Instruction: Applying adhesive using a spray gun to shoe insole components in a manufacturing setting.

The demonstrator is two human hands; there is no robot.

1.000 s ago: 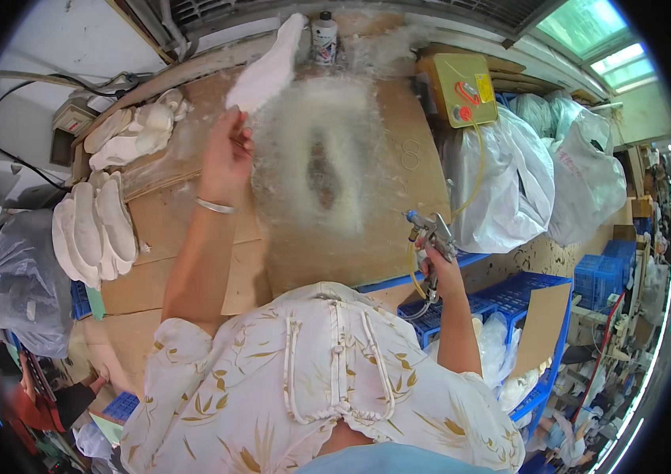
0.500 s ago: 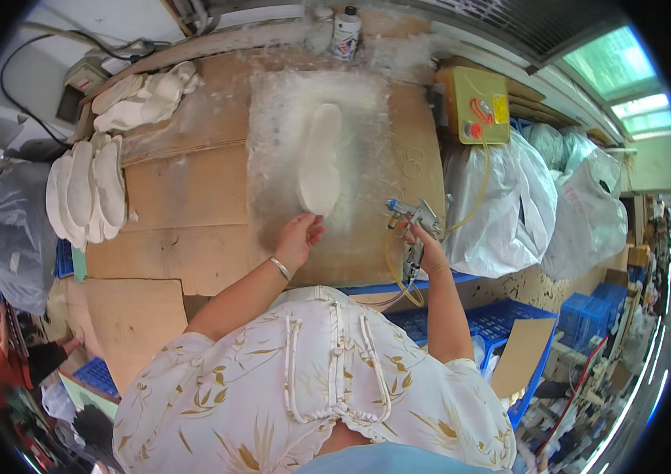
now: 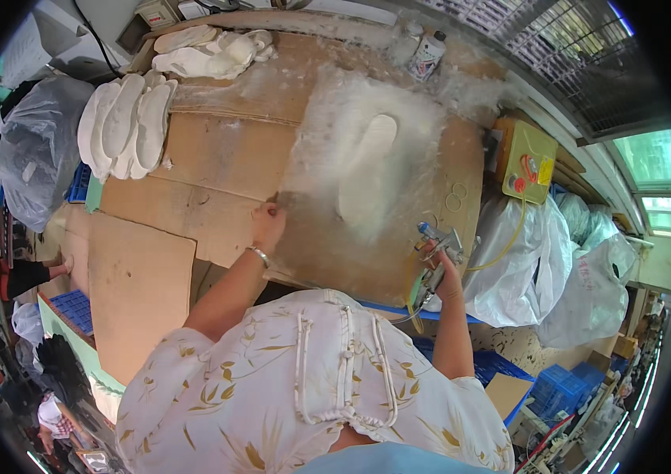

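Note:
My right hand (image 3: 446, 265) grips a metal spray gun (image 3: 438, 246) with a blue-tipped end and a hose running from it. A white shoe sole (image 3: 365, 174) lies flat, slightly tilted, on a board (image 3: 315, 150) dusted with white overspray; the gun is beside its lower right, apart from it. My left hand (image 3: 268, 225) is over the brown cardboard (image 3: 217, 182), left of the sole and not touching it. Its fingers are curled shut, and I see nothing in them.
White soles stand in a row (image 3: 126, 126) at left, with more (image 3: 213, 55) behind them. A bottle (image 3: 428, 55) stands at the back. On the right are a yellow can (image 3: 526, 160) with a hose, plastic bags (image 3: 513, 261) and blue crates (image 3: 556, 393). A person (image 3: 59, 419) is far lower left.
My left hand has left the sole's near end and moved left, its fingers curling in. My right hand still holds the spray gun. The whole view has turned and shifted.

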